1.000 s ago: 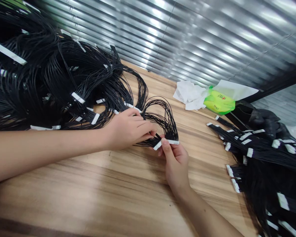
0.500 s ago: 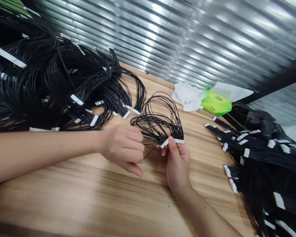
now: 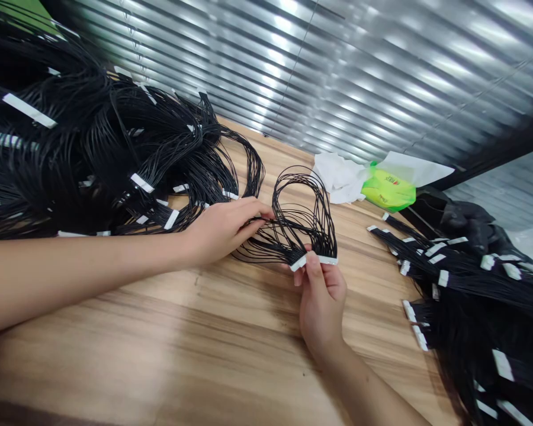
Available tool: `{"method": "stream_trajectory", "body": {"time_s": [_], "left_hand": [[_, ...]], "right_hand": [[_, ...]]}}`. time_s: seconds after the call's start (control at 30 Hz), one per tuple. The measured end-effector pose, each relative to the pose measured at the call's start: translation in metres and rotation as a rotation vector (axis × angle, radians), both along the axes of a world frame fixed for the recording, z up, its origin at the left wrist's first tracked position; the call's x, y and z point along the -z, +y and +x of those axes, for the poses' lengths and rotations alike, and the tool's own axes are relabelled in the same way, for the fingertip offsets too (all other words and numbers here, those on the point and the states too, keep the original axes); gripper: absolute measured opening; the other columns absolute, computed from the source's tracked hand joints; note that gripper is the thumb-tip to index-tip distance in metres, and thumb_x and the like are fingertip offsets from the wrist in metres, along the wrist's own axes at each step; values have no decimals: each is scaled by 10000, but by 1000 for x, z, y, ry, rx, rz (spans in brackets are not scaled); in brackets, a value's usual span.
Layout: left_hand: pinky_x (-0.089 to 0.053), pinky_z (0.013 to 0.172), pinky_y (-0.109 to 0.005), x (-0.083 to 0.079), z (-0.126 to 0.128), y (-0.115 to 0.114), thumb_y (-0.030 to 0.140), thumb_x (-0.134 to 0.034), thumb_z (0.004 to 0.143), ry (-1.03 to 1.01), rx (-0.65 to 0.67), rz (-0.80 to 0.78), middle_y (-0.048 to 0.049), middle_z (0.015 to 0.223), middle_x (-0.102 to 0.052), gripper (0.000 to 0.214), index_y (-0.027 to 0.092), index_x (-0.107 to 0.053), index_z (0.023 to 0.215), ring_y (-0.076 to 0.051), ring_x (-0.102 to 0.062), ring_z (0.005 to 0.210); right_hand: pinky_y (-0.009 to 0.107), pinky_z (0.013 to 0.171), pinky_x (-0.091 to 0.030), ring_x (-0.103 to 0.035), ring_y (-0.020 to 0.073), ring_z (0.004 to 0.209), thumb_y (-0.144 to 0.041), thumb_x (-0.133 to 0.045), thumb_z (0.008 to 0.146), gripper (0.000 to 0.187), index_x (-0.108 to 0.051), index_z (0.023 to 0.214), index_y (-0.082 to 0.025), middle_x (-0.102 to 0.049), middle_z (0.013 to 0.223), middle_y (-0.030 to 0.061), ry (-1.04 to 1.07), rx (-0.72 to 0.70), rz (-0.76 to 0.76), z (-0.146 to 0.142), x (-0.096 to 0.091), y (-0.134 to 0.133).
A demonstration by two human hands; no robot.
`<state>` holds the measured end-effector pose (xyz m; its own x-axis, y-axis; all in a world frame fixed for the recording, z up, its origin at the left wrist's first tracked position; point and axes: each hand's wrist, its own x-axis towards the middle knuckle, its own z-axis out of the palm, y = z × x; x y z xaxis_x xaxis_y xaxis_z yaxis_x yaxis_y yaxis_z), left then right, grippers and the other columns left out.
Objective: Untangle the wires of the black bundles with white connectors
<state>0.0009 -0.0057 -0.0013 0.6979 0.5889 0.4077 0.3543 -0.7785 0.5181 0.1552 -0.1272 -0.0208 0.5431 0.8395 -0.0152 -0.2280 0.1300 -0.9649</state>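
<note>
A looped black wire harness (image 3: 308, 222) with white connectors (image 3: 299, 263) lies in front of me above the wooden table. My right hand (image 3: 322, 296) pinches its connectors between thumb and fingers, and the wires fan out and loop away from them. To the left, my left hand (image 3: 231, 229) has its fingertips closed on the wires at the harness's left side. The thumb and forefinger tips nearly meet there; exactly how many strands lie between them I cannot make out.
A large heap of black harnesses (image 3: 84, 136) fills the left. More harnesses (image 3: 471, 284) with white connectors lie on the right. A green packet (image 3: 388, 188) and crumpled white tissue (image 3: 340, 177) sit at the back, before a corrugated metal wall (image 3: 249, 65).
My left hand has moved up from a loose fist beside the harness, and its fingers now reach the wires. The right hand keeps hold of the connectors, shifting slightly right.
</note>
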Motion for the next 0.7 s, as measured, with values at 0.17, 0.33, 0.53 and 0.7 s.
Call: {"method": "stream_trajectory", "body": {"time_s": [0.17, 0.33, 0.53, 0.7], "left_hand": [[-371, 531, -161, 3, 0, 3, 208, -616, 845, -159, -114, -194, 82, 601, -514, 77, 194, -562, 897, -52, -473, 517], [-476, 603, -170, 2, 5, 4, 208, -713, 736, -484, -90, -617, 43, 648, -578, 282, 160, -440, 683, -67, -576, 594], [-441, 503, -132, -4, 9, -1, 267, -824, 612, -540, -196, -782, 39, 603, -598, 316, 116, -547, 631, -44, -537, 524], [-515, 637, -144, -6, 7, -4, 259, -754, 735, -490, -73, -584, -1, 774, -723, 130, 156, -721, 809, -83, -651, 686]], "right_hand": [[228, 471, -381, -448, 88, 499, -415, -685, 800, 239, -694, 866, -186, -600, 636, -19, -72, -8, 9, -1, 1, -6], [219, 456, -397, -464, 84, 494, -415, -682, 806, 224, -710, 849, -196, -622, 670, -7, -72, -100, 17, -1, 0, -9], [192, 456, -395, -474, 65, 490, -401, -709, 789, 181, -724, 835, -226, -612, 654, -32, 18, -182, 21, -2, -1, -7], [195, 475, -396, -545, 79, 520, -396, -700, 801, 174, -728, 856, -234, -633, 640, -28, 84, -332, -42, 0, 0, -5]]}}
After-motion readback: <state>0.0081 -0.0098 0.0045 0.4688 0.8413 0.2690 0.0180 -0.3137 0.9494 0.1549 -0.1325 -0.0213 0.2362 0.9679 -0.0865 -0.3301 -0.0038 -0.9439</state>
